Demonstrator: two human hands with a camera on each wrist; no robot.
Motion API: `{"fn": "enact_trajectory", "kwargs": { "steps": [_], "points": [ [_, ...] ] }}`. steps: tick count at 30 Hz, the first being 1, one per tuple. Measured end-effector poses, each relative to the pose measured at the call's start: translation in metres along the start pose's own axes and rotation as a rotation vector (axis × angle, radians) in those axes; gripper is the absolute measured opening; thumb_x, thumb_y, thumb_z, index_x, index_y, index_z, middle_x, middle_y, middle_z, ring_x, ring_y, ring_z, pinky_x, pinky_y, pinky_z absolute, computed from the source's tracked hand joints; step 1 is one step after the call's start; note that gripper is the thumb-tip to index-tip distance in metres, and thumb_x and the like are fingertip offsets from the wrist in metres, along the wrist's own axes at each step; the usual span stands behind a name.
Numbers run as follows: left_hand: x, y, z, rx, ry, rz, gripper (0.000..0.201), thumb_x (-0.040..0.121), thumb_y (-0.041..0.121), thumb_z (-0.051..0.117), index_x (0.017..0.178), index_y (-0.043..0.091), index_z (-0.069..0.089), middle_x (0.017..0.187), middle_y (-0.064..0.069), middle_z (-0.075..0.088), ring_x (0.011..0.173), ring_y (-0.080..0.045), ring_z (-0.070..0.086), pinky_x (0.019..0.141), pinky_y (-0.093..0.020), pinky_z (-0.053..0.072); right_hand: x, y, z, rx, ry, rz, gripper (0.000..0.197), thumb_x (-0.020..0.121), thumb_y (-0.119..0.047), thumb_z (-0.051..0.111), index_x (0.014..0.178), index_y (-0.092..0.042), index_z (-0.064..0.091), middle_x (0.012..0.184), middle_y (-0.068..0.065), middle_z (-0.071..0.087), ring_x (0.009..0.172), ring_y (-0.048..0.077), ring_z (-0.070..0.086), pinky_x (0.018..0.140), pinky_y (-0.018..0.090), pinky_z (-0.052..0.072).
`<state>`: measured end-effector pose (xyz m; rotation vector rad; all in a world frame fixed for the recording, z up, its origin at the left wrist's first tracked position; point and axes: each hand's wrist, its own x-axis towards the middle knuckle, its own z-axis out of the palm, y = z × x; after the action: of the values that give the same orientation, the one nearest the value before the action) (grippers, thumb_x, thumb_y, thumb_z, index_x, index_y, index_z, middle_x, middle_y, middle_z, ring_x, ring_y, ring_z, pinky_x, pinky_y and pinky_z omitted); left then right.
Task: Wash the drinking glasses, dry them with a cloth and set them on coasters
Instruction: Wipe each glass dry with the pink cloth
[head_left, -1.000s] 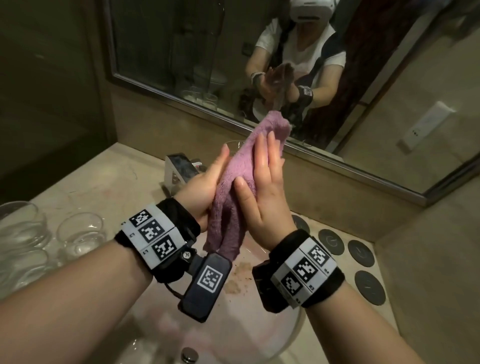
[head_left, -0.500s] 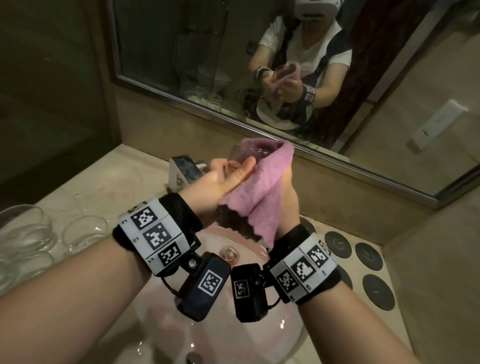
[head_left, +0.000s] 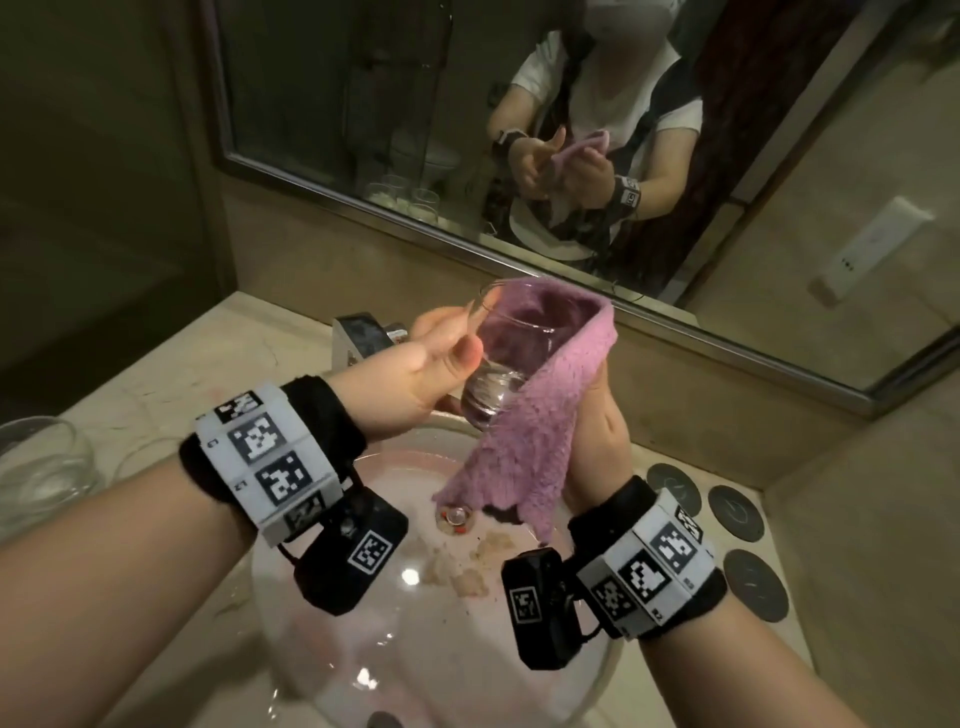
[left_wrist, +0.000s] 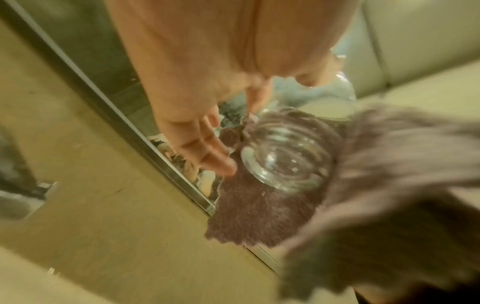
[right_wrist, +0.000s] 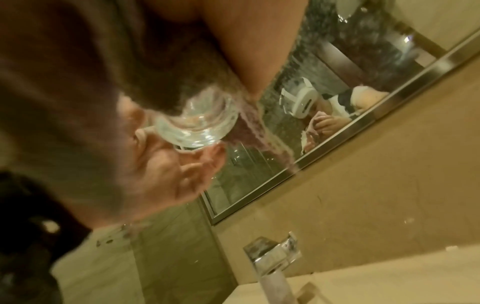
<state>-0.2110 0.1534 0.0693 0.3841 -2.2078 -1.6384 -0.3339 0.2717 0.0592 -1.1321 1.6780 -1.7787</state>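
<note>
I hold a clear drinking glass (head_left: 493, 364) tilted over the sink, mouth toward the mirror. My left hand (head_left: 465, 335) grips it, thumb on the near side and fingers behind the rim. A purple cloth (head_left: 535, 431) is tucked into the mouth and drapes down the right side. My right hand (head_left: 602, 421) holds cloth and glass from below; the cloth hides its fingers. The left wrist view shows the glass base (left_wrist: 285, 156) against the cloth (left_wrist: 259, 205). In the right wrist view the glass (right_wrist: 194, 127) sits between my left hand's (right_wrist: 166, 174) thumb and fingers.
Two more glasses (head_left: 41, 467) (head_left: 140, 457) stand on the counter at the left. Dark round coasters (head_left: 737, 512) lie on the counter right of the basin (head_left: 389, 649). The tap (head_left: 358, 332) is behind my left hand, under the mirror (head_left: 415, 130).
The cloth, earlier wrapped over the glass between both palms, has slid aside and the glass now shows. My right hand has turned under it, and both hands have dropped a little.
</note>
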Motion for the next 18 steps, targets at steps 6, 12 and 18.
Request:
{"fn": "enact_trajectory", "kwargs": {
  "steps": [6,12,18],
  "points": [
    [-0.003,0.028,0.017,-0.531,0.122,-0.176,0.065,0.065,0.068,0.032,0.122,0.037,0.045,0.113,0.005,0.062,0.106,-0.017,0.059,0.095,-0.045,0.044,0.002,0.011,0.008,-0.308,-0.030,-0.431,0.079,0.087,-0.070,0.027,0.145,-0.017,0.019,0.139,0.015,0.037,0.131,0.021,0.040,0.108,0.037,0.035],
    [0.001,0.026,0.020,-0.548,0.189,-0.176,0.036,0.075,0.027,0.057,0.110,0.033,0.052,0.119,-0.001,0.058,0.104,-0.015,0.061,0.095,-0.042,0.045,0.005,0.009,0.009,-0.093,-0.048,-0.272,0.076,0.079,-0.078,0.032,0.128,-0.022,0.045,0.123,0.006,0.058,0.117,0.021,0.055,0.098,0.042,0.044],
    [0.005,0.028,0.030,-0.413,0.285,-0.224,0.008,0.099,0.025,0.033,0.102,0.031,0.038,0.092,-0.004,0.049,0.078,-0.014,0.052,0.061,-0.027,0.047,0.008,0.005,0.018,-0.002,0.098,0.016,0.072,0.078,-0.078,0.025,0.103,-0.020,0.058,0.102,0.010,0.065,0.099,0.025,0.062,0.091,0.050,0.048]
  ]
}}
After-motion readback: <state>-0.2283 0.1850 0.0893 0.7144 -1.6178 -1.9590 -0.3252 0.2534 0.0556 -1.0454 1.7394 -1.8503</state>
